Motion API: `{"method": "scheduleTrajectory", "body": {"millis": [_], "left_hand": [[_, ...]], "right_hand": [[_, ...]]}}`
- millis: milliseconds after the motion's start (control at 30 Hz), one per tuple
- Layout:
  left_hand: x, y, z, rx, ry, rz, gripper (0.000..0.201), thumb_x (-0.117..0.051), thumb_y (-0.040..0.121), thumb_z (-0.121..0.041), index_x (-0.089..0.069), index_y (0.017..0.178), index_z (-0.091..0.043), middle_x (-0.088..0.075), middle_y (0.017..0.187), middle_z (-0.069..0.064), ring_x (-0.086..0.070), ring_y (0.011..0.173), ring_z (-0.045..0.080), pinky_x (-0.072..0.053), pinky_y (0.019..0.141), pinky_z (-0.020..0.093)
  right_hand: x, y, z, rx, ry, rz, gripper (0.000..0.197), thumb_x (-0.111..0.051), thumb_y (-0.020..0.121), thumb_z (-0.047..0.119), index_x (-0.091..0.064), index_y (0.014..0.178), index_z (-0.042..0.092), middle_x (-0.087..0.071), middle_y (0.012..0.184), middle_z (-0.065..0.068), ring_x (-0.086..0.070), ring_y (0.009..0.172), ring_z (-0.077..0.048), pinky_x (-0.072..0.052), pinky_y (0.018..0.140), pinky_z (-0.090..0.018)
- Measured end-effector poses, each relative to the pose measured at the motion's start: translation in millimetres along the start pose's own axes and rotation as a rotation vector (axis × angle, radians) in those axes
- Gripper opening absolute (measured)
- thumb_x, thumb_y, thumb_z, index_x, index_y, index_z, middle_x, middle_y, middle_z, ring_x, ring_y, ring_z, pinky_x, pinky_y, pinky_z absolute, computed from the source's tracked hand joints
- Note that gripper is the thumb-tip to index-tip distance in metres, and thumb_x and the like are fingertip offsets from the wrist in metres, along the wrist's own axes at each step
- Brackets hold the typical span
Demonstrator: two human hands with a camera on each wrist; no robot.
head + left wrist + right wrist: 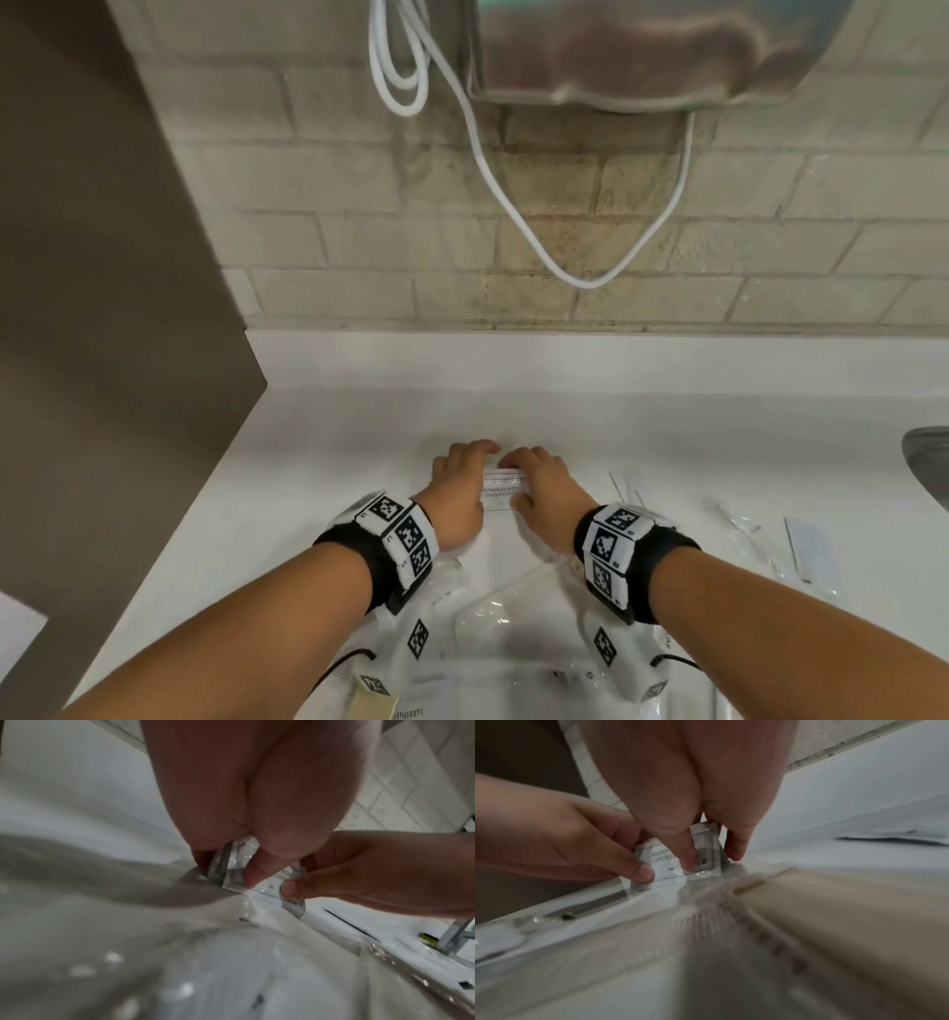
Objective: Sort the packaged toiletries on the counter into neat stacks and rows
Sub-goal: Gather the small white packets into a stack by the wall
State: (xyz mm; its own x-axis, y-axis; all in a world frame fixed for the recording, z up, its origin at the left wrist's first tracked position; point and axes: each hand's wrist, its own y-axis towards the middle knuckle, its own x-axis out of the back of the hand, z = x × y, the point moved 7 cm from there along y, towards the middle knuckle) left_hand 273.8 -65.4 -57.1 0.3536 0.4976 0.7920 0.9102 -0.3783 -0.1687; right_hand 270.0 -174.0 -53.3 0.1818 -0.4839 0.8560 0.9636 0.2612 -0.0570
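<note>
A small stack of white shampoo-and-conditioner sachets (500, 494) lies on the white counter (359, 437), a little in front of the back wall. My left hand (464, 478) holds its left end and my right hand (542, 480) its right end, fingers curled over the far edge. In the left wrist view my left hand (246, 866) has its thumb on top of the sachets (270, 890), and the right hand (359, 878) pinches the other end. In the right wrist view my right hand (706, 850) presses its thumb on the sachets (663, 862), with the left hand (577, 850) opposite.
Clear plastic-wrapped packets (513, 616) lie under my wrists near the counter's front. More slim wrapped items (739, 529) and a flat packet (811, 550) lie to the right. A metal sink rim (929, 462) shows at the far right, and a brown panel (102, 308) borders the left.
</note>
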Motion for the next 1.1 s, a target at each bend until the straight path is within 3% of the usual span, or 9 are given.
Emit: {"method": "scheduleTrajectory", "body": {"millis": [267, 433, 533, 633, 700, 767, 900, 1000, 1100], "left_hand": [[43, 1, 28, 0.112, -0.24, -0.017, 0.062, -0.068, 0.082, -0.013, -0.026, 0.128, -0.013, -0.057, 0.109, 0.009, -0.061, 0.091, 0.021, -0.053, 0.076, 0.028], [80, 9, 80, 0.338, -0.543, -0.18, 0.069, -0.083, 0.062, -0.019, -0.041, 0.116, -0.012, -0.062, 0.106, 0.005, -0.064, 0.097, 0.021, -0.056, 0.085, 0.035], [102, 18, 105, 0.359, -0.598, -0.272, 0.039, -0.083, 0.054, -0.017, -0.062, 0.084, -0.003, -0.062, 0.08, 0.01, -0.06, 0.071, 0.019, -0.049, 0.067, 0.027], [120, 27, 126, 0.374, -0.657, -0.374, 0.012, -0.081, 0.061, -0.005, -0.069, 0.062, -0.006, -0.069, 0.07, 0.016, -0.063, 0.068, 0.024, -0.056, 0.076, 0.037], [128, 35, 141, 0.389, -0.657, -0.424, 0.011, -0.08, 0.062, -0.006, -0.074, 0.071, -0.006, -0.073, 0.082, 0.02, -0.066, 0.073, 0.026, -0.056, 0.084, 0.042], [133, 43, 152, 0.388, -0.638, -0.466, 0.012, -0.078, 0.067, -0.005, -0.075, 0.079, -0.007, -0.074, 0.089, 0.019, -0.068, 0.079, 0.026, -0.058, 0.086, 0.043], [143, 53, 177, 0.375, -0.46, -0.514, 0.017, -0.069, 0.078, -0.008, -0.076, 0.093, -0.005, -0.074, 0.092, 0.015, -0.067, 0.08, 0.025, -0.051, 0.069, 0.025], [148, 51, 196, 0.382, -0.387, -0.532, 0.016, -0.065, 0.081, -0.012, -0.075, 0.088, -0.002, -0.075, 0.088, 0.014, -0.069, 0.085, 0.028, -0.055, 0.077, 0.036], [154, 49, 208, 0.372, -0.324, -0.548, 0.02, -0.061, 0.083, -0.015, -0.068, 0.077, 0.003, -0.071, 0.079, 0.018, -0.065, 0.076, 0.03, -0.051, 0.068, 0.032]], "right_hand": [[23, 24, -3, -0.173, 0.323, 0.182, 0.045, -0.073, 0.079, 0.011, -0.045, 0.114, 0.013, -0.058, 0.102, -0.006, -0.061, 0.091, -0.026, -0.055, 0.083, -0.038], [23, 69, 12, -0.307, 0.516, 0.102, 0.059, -0.084, 0.067, 0.013, -0.046, 0.112, 0.012, -0.061, 0.112, -0.011, -0.065, 0.095, -0.027, -0.057, 0.086, -0.04], [21, 99, 30, -0.383, 0.5, 0.024, 0.061, -0.086, 0.066, 0.02, -0.051, 0.114, 0.01, -0.06, 0.11, -0.003, -0.06, 0.1, -0.022, -0.053, 0.089, -0.033], [7, 125, 49, -0.463, 0.49, 0.107, 0.037, -0.078, 0.075, 0.028, -0.061, 0.096, 0.003, -0.059, 0.083, -0.002, -0.062, 0.084, -0.019, -0.058, 0.084, -0.034], [-4, 140, 56, -0.497, 0.497, 0.113, 0.034, -0.078, 0.075, 0.03, -0.061, 0.088, 0.004, -0.058, 0.075, -0.001, -0.063, 0.078, -0.018, -0.059, 0.079, -0.032], [-14, 156, 59, -0.49, 0.512, 0.097, 0.045, -0.079, 0.071, 0.031, -0.064, 0.103, 0.004, -0.061, 0.086, -0.002, -0.066, 0.086, -0.021, -0.059, 0.081, -0.034], [-32, 181, 69, -0.524, 0.455, 0.038, 0.029, -0.078, 0.074, 0.033, -0.063, 0.084, 0.01, -0.063, 0.079, -0.004, -0.064, 0.076, -0.021, -0.051, 0.062, -0.025], [-43, 194, 81, -0.507, 0.463, -0.01, 0.027, -0.078, 0.076, 0.026, -0.07, 0.097, 0.01, -0.063, 0.08, -0.002, -0.06, 0.074, -0.019, -0.045, 0.062, -0.022], [-47, 201, 93, -0.499, 0.465, -0.037, 0.031, -0.079, 0.074, 0.024, -0.07, 0.101, 0.012, -0.063, 0.083, -0.002, -0.06, 0.074, -0.019, -0.045, 0.066, -0.02]]}}
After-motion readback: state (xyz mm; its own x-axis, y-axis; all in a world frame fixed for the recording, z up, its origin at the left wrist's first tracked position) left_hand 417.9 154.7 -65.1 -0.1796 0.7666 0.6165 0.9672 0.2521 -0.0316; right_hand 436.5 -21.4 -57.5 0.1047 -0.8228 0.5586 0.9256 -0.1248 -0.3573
